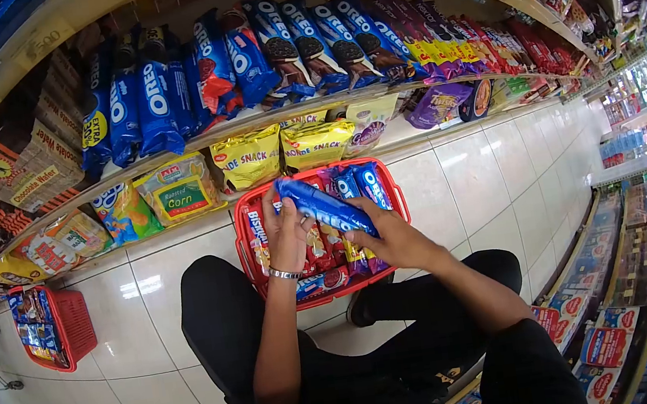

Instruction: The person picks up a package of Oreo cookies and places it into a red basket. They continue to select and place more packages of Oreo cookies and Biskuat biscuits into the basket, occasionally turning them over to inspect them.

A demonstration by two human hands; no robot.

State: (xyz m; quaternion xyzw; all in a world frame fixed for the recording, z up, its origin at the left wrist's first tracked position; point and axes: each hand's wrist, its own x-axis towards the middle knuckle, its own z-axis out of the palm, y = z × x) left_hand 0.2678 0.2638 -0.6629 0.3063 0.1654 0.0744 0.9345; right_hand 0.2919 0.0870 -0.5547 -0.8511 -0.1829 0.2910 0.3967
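A long blue Oreo pack point(326, 206) is held over a red shopping basket point(246, 249) that stands on the tiled floor. My right hand point(392, 240) grips the pack's near end from below. My left hand point(287, 235), with a bracelet on the wrist, touches the pack's far end with its fingers. The basket is filled with several biscuit packs, some blue Oreo packs point(360, 185) and some red ones point(259, 239). My knees in black trousers are on either side below the basket.
A low shelf point(170, 153) ahead holds rows of blue Oreo packs point(155, 101), yellow snack bags point(248, 159) and a roasted corn bag point(179, 192). A second red basket point(69, 321) with packs stands at left. More shelves with red packs point(603, 337) lie at right behind me.
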